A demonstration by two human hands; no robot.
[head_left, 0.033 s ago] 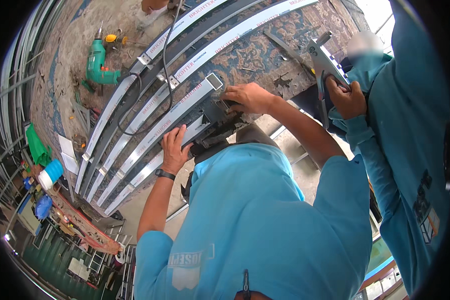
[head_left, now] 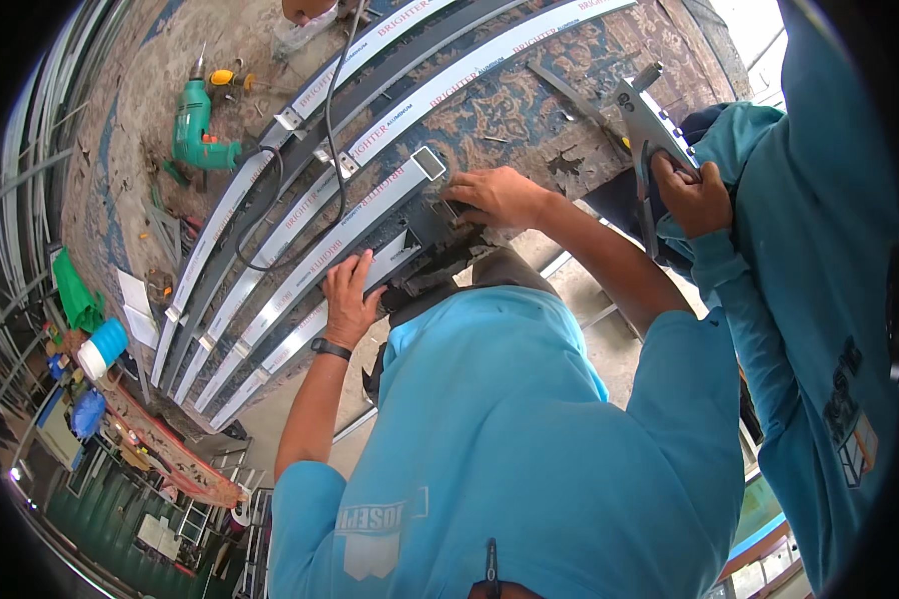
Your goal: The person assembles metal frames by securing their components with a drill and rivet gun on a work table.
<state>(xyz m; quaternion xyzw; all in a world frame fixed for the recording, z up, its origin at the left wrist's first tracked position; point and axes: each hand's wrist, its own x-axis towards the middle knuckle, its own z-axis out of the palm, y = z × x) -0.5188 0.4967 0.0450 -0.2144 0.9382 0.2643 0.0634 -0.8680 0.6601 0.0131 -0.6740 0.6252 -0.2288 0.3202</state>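
While the left hand (head_left: 352, 298) lies with fingers spread flat on a white-wrapped aluminium profile (head_left: 300, 275) near the desk's (head_left: 529, 90) near edge, the right hand (head_left: 499, 195) curls its fingers at the dark fitting (head_left: 435, 250) by the profile's open square end. I cannot tell whether they pinch anything. Doing this well probably means pressing down hard with the flat hand so the long bar cannot slide along its neighbours, and seating the fitting squarely before using force. The black cable (head_left: 340, 130) crossing the bars could snag and is best left clear. A co-worker's hand (head_left: 697, 195) grips a metal square (head_left: 647, 118) at the desk's right edge. A green drill (head_left: 195, 125) lies far left.
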